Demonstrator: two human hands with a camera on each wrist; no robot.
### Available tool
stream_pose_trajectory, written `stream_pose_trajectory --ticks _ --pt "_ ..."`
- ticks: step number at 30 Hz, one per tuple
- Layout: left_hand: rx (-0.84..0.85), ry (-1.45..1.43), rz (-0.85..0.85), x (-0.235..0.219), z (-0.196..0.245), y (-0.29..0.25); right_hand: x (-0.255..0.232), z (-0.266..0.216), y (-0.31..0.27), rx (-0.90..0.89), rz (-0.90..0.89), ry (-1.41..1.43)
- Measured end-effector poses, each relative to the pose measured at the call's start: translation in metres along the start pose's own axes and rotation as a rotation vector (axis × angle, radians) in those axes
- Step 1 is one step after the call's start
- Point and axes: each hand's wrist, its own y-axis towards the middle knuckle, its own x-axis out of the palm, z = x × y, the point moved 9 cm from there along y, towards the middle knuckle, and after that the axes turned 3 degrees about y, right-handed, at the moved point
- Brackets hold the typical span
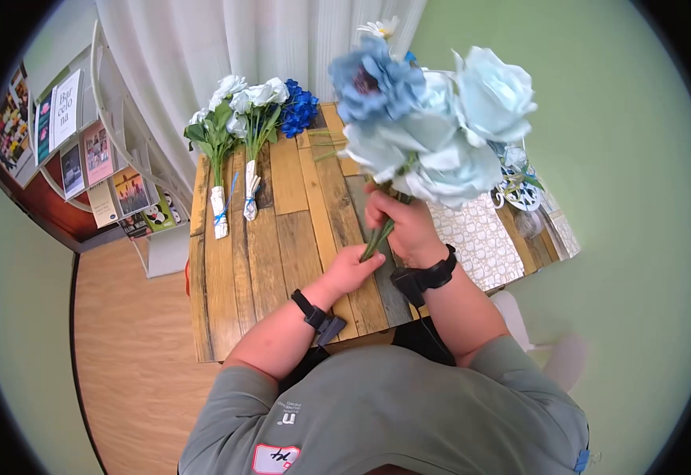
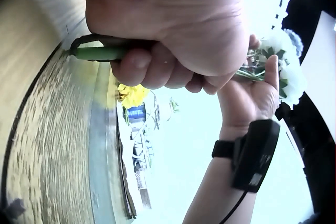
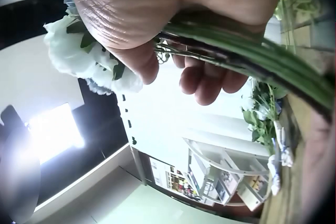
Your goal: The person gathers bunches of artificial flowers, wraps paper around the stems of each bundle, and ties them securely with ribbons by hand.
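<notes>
A bouquet of pale blue roses with one darker blue flower and a daisy stands tilted above the table. My right hand holds its stems just under the blooms; in the right wrist view the green stems cross the palm, with the fingers loosely curled about them. Lower down, my left hand grips the stem ends. In the left wrist view the left hand's fingers wrap the stems, and a green stem end sticks out past them.
Two white rose bouquets with wrapped stems lie at the table's back left, beside blue flowers. Patterned paper and a spool are on the right. A magazine rack stands left of the wooden table.
</notes>
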Motion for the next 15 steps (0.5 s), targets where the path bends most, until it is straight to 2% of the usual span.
stream_pose_trajectory --ticks 2,3,6,7,8,10,11,12,13,14,15 --pt "0.018 0.046 0.006 -0.002 0.001 0.002 -0.002 0.026 0.004 0.144 -0.01 0.236" --pt "0.02 0.042 0.01 -0.002 -0.004 0.002 0.01 0.02 -0.002 0.128 0.016 0.186" --pt "0.076 0.111 0.05 -0.003 -0.007 0.005 0.005 0.034 -0.01 0.095 -0.005 0.112" --pt "0.056 0.109 0.023 -0.001 -0.005 0.003 -0.016 0.057 -0.012 0.181 0.141 0.02" --pt "0.034 0.108 -0.007 0.0 -0.002 0.0 -0.031 0.077 -0.013 0.168 0.146 0.018" --pt "0.009 0.142 -0.041 0.002 0.006 -0.002 -0.017 0.072 -0.009 0.019 -0.012 -0.359" --pt "0.108 0.13 0.021 -0.001 0.012 -0.004 -0.011 0.045 -0.022 -0.252 -0.148 -0.667" --pt "0.206 0.117 0.081 -0.004 0.021 -0.007 -0.009 0.039 -0.021 -0.26 -0.143 -0.665" --pt "0.209 0.134 0.062 -0.004 0.025 -0.009 -0.011 0.03 -0.037 -0.258 -0.142 -0.642" --pt "0.207 0.138 0.047 -0.003 0.022 -0.01 -0.001 0.034 -0.027 -0.253 -0.135 -0.619" --pt "0.275 0.288 0.128 -0.006 0.023 -0.01 0.014 0.036 -0.015 -0.249 -0.12 -0.597"
